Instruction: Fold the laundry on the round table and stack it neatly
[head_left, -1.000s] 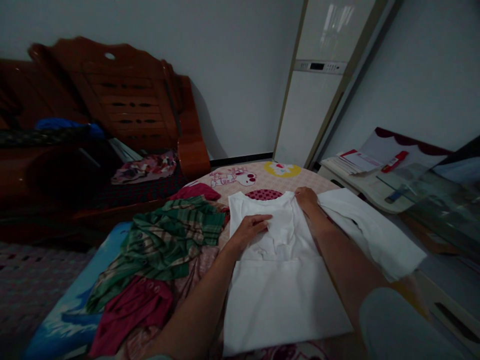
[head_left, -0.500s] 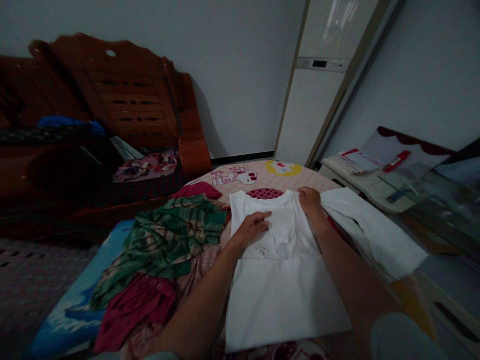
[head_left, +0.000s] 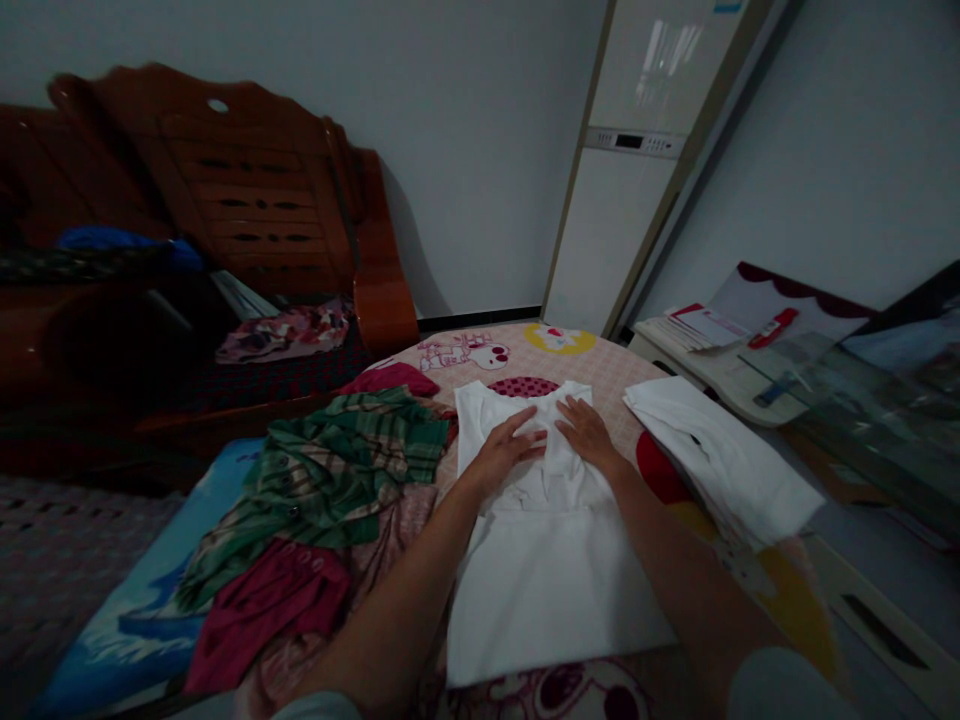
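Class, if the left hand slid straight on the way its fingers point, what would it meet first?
The left hand would probably meet the right hand first, at its fingers, across a narrow strip of the white shirt; their exact heights are hard to judge.

Room in a home, domestic furnishings noted

Observed at left: carved wooden settee point(head_left: 262, 200) with a patterned cloth point(head_left: 289, 333) on its seat. Far side: floor-standing air conditioner point(head_left: 616, 200) against a plain wall. Near: round table point(head_left: 615, 385) under a cartoon-print cover, bearing clothes point(head_left: 330, 470).
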